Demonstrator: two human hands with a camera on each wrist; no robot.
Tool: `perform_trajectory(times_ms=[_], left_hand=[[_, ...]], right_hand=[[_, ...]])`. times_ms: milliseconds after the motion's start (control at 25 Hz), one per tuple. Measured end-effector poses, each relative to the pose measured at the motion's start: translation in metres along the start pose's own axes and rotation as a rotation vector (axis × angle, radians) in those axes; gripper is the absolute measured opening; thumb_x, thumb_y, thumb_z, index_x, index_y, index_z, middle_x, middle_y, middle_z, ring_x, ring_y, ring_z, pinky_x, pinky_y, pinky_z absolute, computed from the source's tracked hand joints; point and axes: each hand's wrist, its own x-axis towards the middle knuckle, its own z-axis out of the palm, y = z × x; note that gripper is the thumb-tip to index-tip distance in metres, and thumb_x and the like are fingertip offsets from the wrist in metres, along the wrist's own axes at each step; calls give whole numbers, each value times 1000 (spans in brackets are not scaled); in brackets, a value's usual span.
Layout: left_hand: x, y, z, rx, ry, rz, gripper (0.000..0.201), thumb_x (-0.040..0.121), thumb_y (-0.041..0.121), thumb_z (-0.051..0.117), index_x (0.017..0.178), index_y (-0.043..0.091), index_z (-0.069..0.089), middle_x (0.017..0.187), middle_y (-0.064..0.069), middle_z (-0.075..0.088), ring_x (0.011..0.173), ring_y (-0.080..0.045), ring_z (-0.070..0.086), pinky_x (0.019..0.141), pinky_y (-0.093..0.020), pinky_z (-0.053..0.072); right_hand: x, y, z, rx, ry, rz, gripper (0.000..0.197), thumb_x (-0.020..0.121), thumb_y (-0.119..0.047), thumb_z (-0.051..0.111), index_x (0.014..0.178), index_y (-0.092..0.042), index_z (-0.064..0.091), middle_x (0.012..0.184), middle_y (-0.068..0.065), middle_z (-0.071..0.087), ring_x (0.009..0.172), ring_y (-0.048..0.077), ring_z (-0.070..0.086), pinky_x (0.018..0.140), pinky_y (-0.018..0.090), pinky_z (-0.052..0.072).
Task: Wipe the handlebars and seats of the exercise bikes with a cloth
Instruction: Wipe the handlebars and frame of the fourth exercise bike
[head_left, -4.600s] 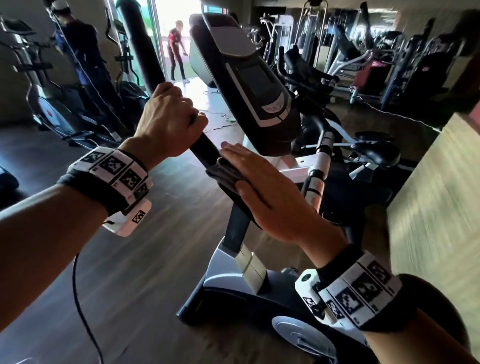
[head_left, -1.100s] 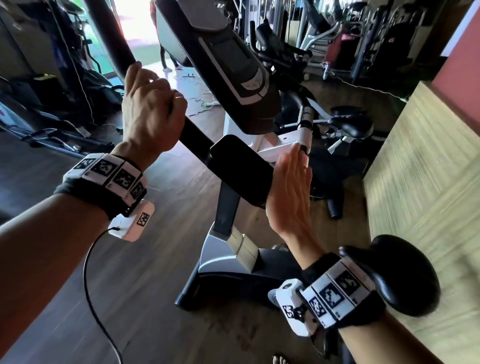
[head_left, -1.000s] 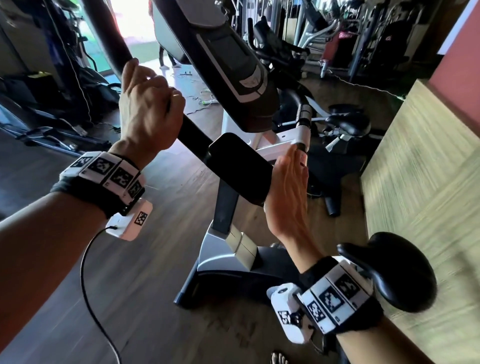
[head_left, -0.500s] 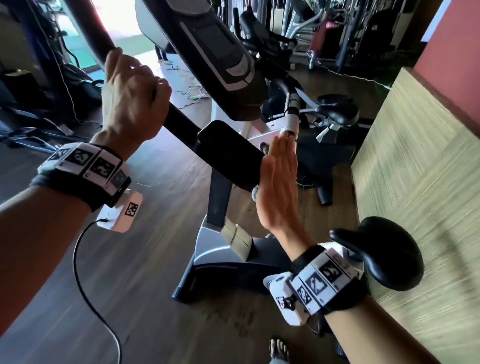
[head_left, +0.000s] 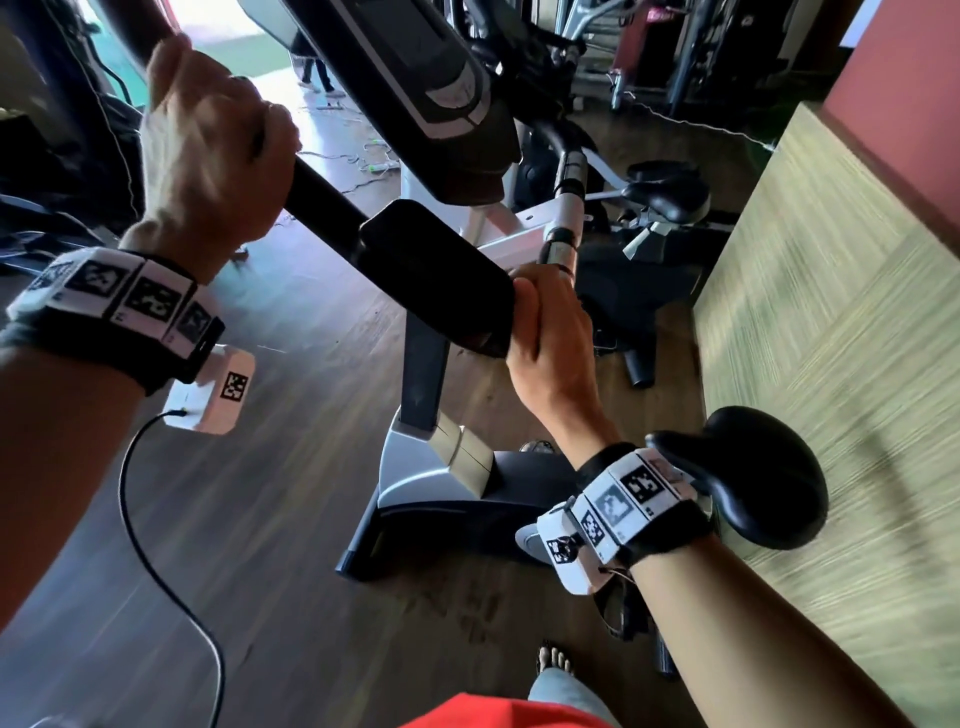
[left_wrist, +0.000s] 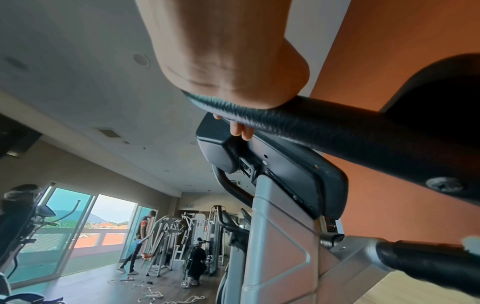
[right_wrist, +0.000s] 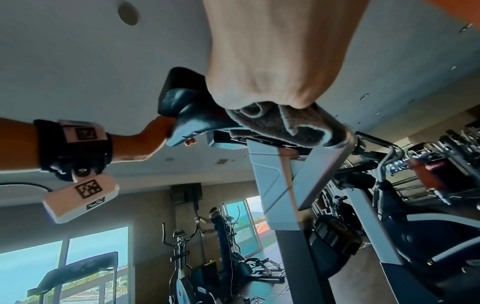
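Note:
My left hand (head_left: 208, 156) grips the black foam handlebar (head_left: 317, 200) of the exercise bike, fingers wrapped round it; the left wrist view shows the palm on the handlebar (left_wrist: 311, 127). My right hand (head_left: 545, 322) is curled at the right edge of the bike's black arm pad (head_left: 436, 270). In the right wrist view a bunched grey-brown cloth (right_wrist: 285, 125) is pressed under that hand against the pad (right_wrist: 182, 102). The cloth is hidden in the head view. The bike's black seat (head_left: 763, 478) sits just right of my right wrist. The console (head_left: 415, 78) tilts above the pad.
A wood-panelled wall (head_left: 831, 312) stands close on the right. A second bike with its own seat (head_left: 670, 192) is behind this one. Cables lie on the wooden floor (head_left: 260, 519). A person (left_wrist: 140, 236) stands by the glass doors among other machines.
My right hand, flat against the pad's right side before, has curled its fingers and slid back toward the pad's near corner. The left hand keeps its grip; the view has tilted down.

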Motion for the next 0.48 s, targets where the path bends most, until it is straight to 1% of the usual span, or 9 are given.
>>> perform_trajectory(times_ms=[120,200,240,280,320,360,400,440,480], left_hand=[[1,-3,1,26,3,-5,42,100,22,46,73,4,72,69,-16,61,91,-36,54,112,-43,31],[1,2,2,-3,1,-19,37,98,20,51,76,5,77,69,-16,65,92,-36,54,110,-49,34],[2,7,0,-14,-17,-50,35,96,23,53,78,6,78,69,-16,66,92,-35,54,111,-50,34],[6,12,-3,-40,-50,-82,35,95,28,56,81,7,80,69,-15,67,89,-34,54,111,-50,35],[11,21,-7,-92,-81,-110,36,94,34,57,84,8,80,70,-14,68,84,-33,57,110,-51,38],[15,32,-10,-172,-108,-140,37,94,38,58,89,10,80,74,-11,70,82,-31,60,108,-50,41],[17,45,-11,-260,-138,-162,36,93,41,58,95,12,79,85,-7,72,88,-28,64,107,-48,44],[17,60,-11,-323,-178,-158,36,91,43,59,102,14,77,99,-2,71,100,-24,62,109,-42,42],[15,75,-9,-348,-243,-135,39,89,46,60,110,17,75,112,0,66,114,-22,56,111,-33,37]], right_hand=[[12,19,-19,60,98,57,28,107,-28,38,100,-10,59,92,5,67,83,24,66,76,48,54],[33,32,-44,54,227,19,31,108,-24,36,104,-6,60,87,-7,64,82,11,66,75,43,54],[42,39,-54,40,246,6,33,108,-23,34,106,-3,61,84,-11,61,77,5,63,72,39,52],[48,46,-60,40,215,-2,36,108,-23,32,109,-3,62,81,-12,59,73,4,60,68,39,50],[50,50,-59,57,130,-18,38,109,-24,31,113,-4,63,83,-12,59,73,3,59,67,37,48],[47,51,-53,77,-5,-60,39,109,-24,31,117,-4,64,88,-12,61,78,2,60,70,34,48],[41,53,-44,87,-159,-135,39,109,-22,33,121,-2,64,98,-7,65,88,5,63,78,34,49],[34,57,-36,79,-278,-245,39,108,-20,34,123,1,64,108,1,67,101,13,65,88,35,50],[32,65,-30,68,-333,-348,39,106,-17,35,122,4,64,115,10,68,110,21,64,97,38,49]])
